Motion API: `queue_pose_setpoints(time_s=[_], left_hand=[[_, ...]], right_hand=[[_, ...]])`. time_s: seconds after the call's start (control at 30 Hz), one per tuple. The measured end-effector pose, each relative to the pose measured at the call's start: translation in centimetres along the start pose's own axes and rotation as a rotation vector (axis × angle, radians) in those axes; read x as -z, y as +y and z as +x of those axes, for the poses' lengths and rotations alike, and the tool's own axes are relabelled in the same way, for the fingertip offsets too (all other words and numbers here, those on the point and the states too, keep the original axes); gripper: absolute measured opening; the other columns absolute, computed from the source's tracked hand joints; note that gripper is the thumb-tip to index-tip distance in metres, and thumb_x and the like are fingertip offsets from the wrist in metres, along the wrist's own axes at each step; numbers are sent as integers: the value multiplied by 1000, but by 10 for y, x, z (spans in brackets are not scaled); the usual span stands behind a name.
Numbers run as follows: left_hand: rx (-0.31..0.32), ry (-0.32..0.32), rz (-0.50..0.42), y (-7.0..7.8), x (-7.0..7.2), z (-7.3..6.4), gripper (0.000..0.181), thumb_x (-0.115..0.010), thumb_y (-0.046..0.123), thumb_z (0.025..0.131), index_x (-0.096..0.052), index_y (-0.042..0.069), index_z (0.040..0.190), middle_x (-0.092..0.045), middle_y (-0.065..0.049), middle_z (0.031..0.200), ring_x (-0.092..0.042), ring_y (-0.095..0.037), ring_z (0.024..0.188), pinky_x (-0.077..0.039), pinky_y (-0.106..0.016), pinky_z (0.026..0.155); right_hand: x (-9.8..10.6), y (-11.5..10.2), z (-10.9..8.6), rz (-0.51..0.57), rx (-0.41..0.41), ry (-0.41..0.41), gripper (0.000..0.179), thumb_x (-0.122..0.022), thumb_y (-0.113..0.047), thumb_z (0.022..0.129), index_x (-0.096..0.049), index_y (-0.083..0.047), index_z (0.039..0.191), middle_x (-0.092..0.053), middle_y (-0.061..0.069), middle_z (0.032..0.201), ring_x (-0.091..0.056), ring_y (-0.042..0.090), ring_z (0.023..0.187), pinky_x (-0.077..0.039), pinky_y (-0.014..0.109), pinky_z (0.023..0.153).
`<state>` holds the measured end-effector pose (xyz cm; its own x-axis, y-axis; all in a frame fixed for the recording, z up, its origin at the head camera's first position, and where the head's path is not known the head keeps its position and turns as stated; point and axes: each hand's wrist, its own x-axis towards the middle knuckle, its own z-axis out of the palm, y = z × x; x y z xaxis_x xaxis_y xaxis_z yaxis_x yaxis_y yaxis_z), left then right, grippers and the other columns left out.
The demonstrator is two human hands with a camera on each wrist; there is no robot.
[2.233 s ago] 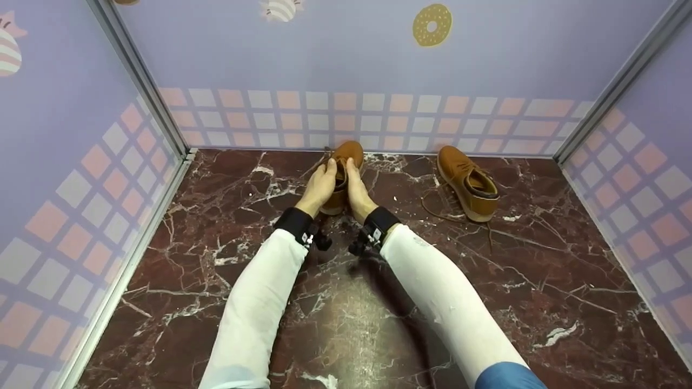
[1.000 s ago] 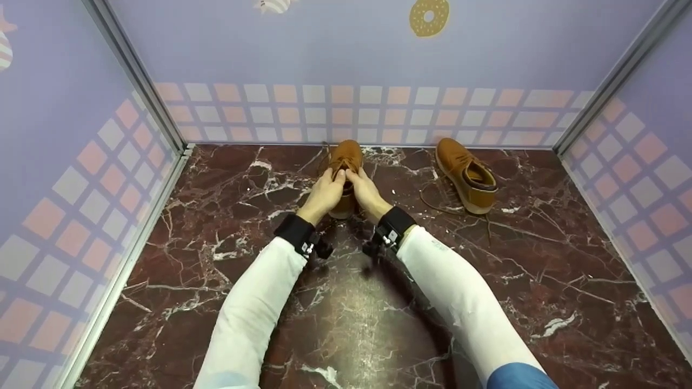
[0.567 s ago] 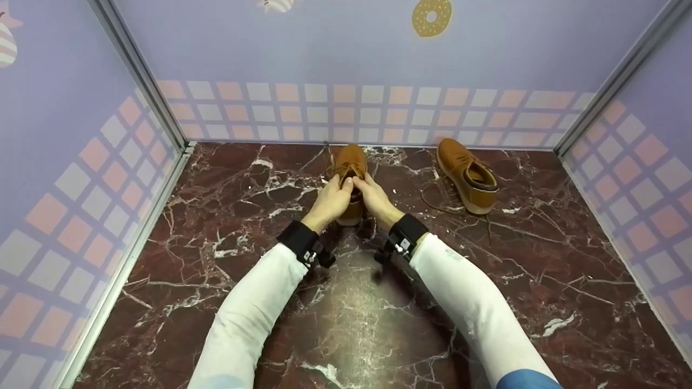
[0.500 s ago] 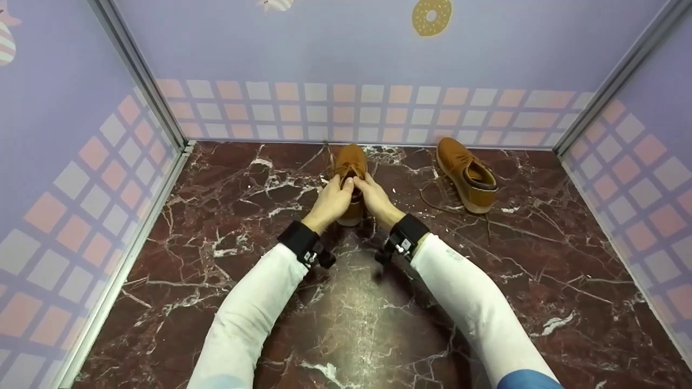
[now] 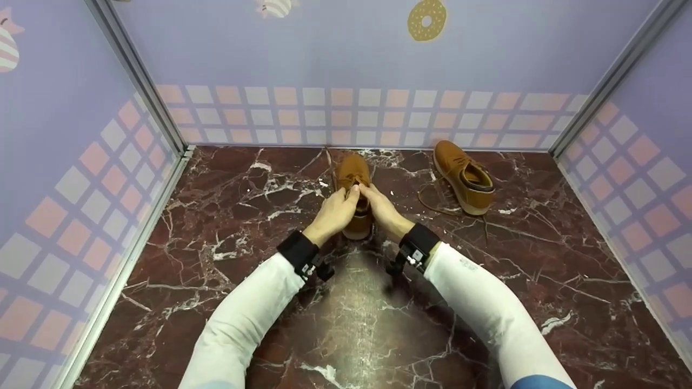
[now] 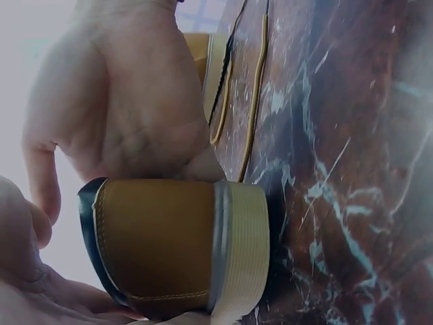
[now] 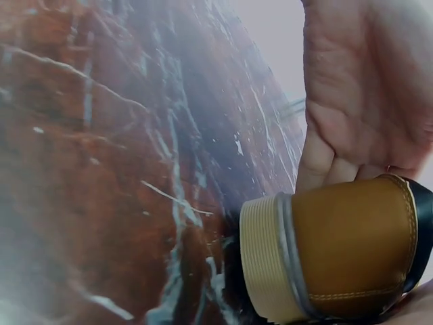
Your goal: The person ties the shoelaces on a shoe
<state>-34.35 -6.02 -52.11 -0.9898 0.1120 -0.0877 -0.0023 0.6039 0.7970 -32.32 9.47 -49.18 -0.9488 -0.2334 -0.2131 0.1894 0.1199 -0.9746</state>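
A tan lace-up shoe [image 5: 354, 165] rests on the floor with its toe facing the back wall. My left hand [image 5: 335, 213] grips its left side and my right hand [image 5: 385, 208] grips its right side. Both thumbs come together over the tongue at the shoe opening. In the left wrist view the brown heel [image 6: 159, 244] with its pale ridged sole sits between the two hands. The right wrist view shows the same heel [image 7: 352, 250] from the other side. My fingertips along the shoe's sides are mostly hidden.
A matching tan shoe [image 5: 462, 178] stands to the right near the back wall, its loose lace [image 5: 432, 206] trailing on the dark red marble floor [image 5: 248, 243]. Purple panels with pink and white squares [image 5: 286, 116] enclose the floor at the back and sides.
Both thumbs have moved in from the shoe's sides onto its tongue area. The gripped shoe has come back from the wall toward me. The shoe on the right has stayed put.
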Motion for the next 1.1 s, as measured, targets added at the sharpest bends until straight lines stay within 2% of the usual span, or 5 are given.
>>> queue_pose_setpoints(time_s=[0.13,0.3,0.53,0.9,1.1], left_hand=[[-38,-15,-4,31,13,-40,73,-33,53,121,-58,-5,156,-60,-31,162,-57,-48,154,-47,-56,130],[-70,-10,23,40,16,-57,71,-34,57,120,-72,0,139,-72,-28,148,-69,-44,140,-57,-54,118],[-86,-69,11,40,15,-73,71,-36,62,119,-78,5,129,-79,-23,137,-76,-40,127,-61,-52,108],[-190,-138,1,40,15,-91,63,-42,57,120,-80,9,105,-83,-15,102,-74,-24,88,-58,-34,79],[-171,-191,2,40,14,-102,64,-42,62,117,-79,12,106,-82,-12,100,-69,-18,82,-54,-29,74]], right_hand=[[5,1,-13,12,-4,-32,80,-42,-45,119,-11,-3,180,2,14,192,1,30,180,-6,49,148],[11,3,-26,8,-3,-80,82,-40,-51,118,-11,-8,181,-2,12,192,-2,31,180,-8,55,147],[17,8,-46,42,-40,-126,69,-33,-52,119,-29,-12,175,-43,20,174,-51,36,153,-45,51,125],[26,11,-78,8,-76,-200,79,-31,-56,119,-10,-12,181,-11,16,189,-33,41,165,-31,60,136],[31,17,-92,13,-89,-237,80,-31,-55,119,-4,-12,182,-7,17,190,-25,47,171,-27,66,139]])
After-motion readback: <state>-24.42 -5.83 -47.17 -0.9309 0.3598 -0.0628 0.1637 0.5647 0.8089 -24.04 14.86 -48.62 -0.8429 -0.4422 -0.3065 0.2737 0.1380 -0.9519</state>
